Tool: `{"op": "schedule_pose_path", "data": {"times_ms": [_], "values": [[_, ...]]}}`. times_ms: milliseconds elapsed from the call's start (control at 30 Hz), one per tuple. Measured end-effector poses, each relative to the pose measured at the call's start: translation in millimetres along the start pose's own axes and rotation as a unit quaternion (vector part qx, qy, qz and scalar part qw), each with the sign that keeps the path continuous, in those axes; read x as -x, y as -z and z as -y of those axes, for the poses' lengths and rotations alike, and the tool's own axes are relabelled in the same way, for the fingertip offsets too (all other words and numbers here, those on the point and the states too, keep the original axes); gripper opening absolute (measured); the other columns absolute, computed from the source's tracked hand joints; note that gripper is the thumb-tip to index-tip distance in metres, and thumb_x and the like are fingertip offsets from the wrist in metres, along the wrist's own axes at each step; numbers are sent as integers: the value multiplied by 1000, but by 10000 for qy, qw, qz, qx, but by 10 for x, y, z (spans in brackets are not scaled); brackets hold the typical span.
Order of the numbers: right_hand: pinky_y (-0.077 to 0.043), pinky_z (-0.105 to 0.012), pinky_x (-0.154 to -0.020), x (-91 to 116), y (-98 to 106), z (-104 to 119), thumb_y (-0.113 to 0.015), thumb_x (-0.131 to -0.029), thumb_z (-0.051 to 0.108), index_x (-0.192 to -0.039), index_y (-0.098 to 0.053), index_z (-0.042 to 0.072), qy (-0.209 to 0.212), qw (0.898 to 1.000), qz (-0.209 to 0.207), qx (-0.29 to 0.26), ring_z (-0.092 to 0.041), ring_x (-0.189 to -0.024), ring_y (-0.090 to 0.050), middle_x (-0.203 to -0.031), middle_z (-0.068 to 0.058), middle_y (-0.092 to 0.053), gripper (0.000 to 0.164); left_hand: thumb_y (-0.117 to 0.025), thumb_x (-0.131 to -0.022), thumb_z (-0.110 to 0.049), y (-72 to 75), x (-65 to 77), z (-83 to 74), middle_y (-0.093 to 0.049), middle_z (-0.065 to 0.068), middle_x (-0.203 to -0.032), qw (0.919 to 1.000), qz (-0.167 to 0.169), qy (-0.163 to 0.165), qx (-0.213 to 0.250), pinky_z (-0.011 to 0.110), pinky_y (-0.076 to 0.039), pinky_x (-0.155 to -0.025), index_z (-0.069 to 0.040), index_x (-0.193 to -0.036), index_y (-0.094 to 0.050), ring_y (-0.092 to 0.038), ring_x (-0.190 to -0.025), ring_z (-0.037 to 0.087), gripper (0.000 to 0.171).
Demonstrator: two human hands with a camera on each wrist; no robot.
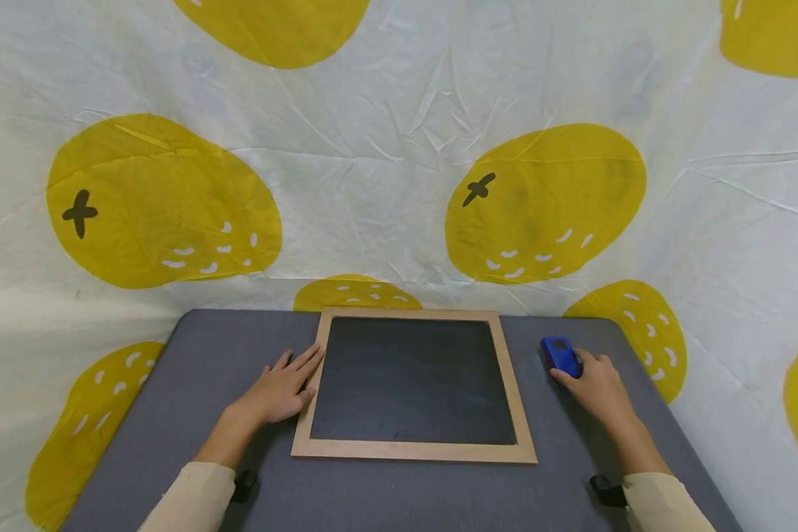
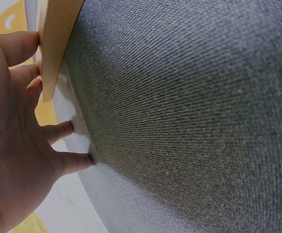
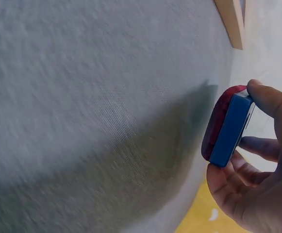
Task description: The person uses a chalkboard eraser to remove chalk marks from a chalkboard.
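A small blackboard point(image 1: 412, 380) with a light wooden frame point(image 1: 412, 448) lies on the grey table. Its dark surface carries faint smudges. My left hand point(image 1: 275, 391) is at the frame's left side, fingers spread, thumb and some fingertips touching the wood. In the left wrist view, other fingers of the left hand point(image 2: 19, 131) reach down to the tabletop. To the right of the board, my right hand point(image 1: 598, 384) grips a blue board eraser point(image 1: 561, 356) by its sides. The right wrist view shows the eraser's dark red felt point(image 3: 221, 121) facing the table, above its shadow.
The grey fabric-topped table point(image 1: 239, 340) ends at a white curtain point(image 1: 372, 199) printed with yellow fruit, which hangs behind and at both sides. Dark straps point(image 1: 608, 491) show at both wrists, by the beige sleeves point(image 1: 665, 502).
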State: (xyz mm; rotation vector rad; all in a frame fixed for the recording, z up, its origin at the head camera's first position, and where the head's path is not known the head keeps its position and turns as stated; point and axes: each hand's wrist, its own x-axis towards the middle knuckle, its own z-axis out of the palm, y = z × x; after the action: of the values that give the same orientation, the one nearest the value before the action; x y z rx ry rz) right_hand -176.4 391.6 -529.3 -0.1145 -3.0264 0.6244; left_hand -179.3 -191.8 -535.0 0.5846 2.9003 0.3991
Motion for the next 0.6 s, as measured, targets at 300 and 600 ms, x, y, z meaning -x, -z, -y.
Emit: {"op": "schedule_pose_path", "data": {"times_ms": [300, 600], "values": [[-49, -68, -82, 17, -150, -10, -74, -94, 37, -139, -47, -21, -28, 9997, -205, 160, -58, -104, -55, -123, -48, -49, 78, -49, -107, -38, -50, -21, 35, -21, 4, -173, 10000, -71, -67, -3, 86, -25, -104, -20, -166, -25, -26, -149, 59, 66], [-50, -67, -82, 37, -209, 4, -76, -92, 36, -137, -48, -22, -60, 9993, -261, 277, -58, -101, -55, -120, -49, -50, 79, -49, -108, -37, -55, -11, 49, -19, 3, -174, 10000, 6, 35, -85, 85, -24, -106, -21, -167, -23, -25, -151, 57, 66]]}}
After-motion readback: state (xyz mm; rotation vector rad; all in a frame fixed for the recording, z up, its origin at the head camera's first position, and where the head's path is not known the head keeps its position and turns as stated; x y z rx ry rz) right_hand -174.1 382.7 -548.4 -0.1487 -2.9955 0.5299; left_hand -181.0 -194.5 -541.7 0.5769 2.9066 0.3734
